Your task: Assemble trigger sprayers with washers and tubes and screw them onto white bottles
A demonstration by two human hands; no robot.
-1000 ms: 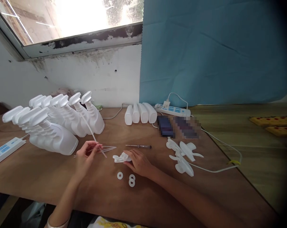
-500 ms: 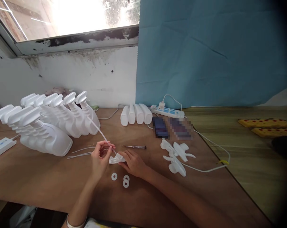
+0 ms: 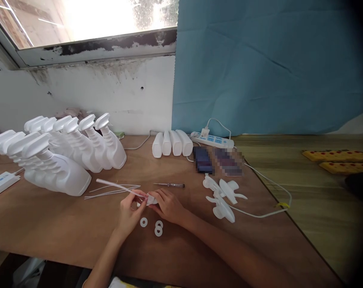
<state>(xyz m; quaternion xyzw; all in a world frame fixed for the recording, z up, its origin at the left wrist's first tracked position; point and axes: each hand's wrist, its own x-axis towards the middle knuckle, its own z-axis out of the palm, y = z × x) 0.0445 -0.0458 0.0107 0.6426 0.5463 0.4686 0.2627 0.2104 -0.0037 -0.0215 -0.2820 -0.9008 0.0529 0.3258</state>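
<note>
My right hand (image 3: 169, 206) is closed on a white spray nozzle head (image 3: 152, 199) that rests on the brown table (image 3: 64, 228). My left hand (image 3: 130, 212) pinches a thin white dip tube (image 3: 115, 185), whose near end meets the nozzle head while the rest points left and lies low over the table. Three white washer rings (image 3: 153, 227) lie just in front of both hands. More thin tubes (image 3: 109, 193) lie to the left of my left hand.
Several white spray bottles (image 3: 55, 160) stand at the left, capless bottles (image 3: 171, 144) lie at the back. A screwdriver (image 3: 168, 185) lies behind my hands. Loose nozzle heads (image 3: 223, 198), a white cable (image 3: 259, 214), power strips (image 3: 213, 140) and phones (image 3: 219, 161) are right.
My left hand has moved right with the tube until it reaches the nozzle head, and the tube has swung down from pointing up-left to nearly level. My right hand stayed put.
</note>
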